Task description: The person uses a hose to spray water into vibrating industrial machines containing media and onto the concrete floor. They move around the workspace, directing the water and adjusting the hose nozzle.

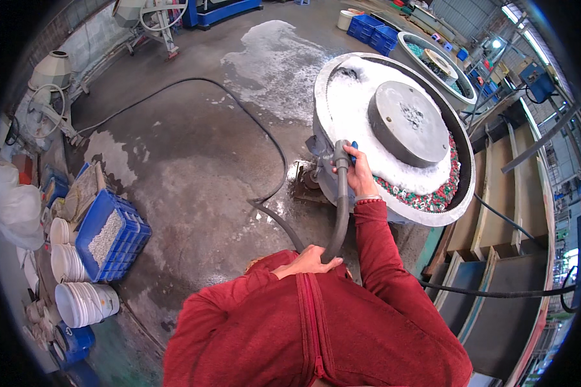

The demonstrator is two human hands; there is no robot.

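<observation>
My right hand (pixel 361 177) is closed round the grey pipe fitting at the end of a thick hose (pixel 343 213). A small blue lever (pixel 354 148) shows beside its fingers. Lower down, close to my body, my left hand (pixel 313 260) grips the same hose where it bends. The fitting (pixel 341 152) is at the near left rim of a large round tub (pixel 323 97). White foam (pixel 355 90) covers much of the tub, with red, green and white small pieces (pixel 426 201) along its near right side. A round grey hub (pixel 407 122) rises in the middle.
The hose trails over the wet floor (pixel 187 148) to the left. Blue crates (pixel 132 242) and white buckets (pixel 84 303) stand at left, mixer machines (pixel 51 74) farther back. A second round tub (pixel 461 97) lies beyond; wooden troughs (pixel 497 187) are at right.
</observation>
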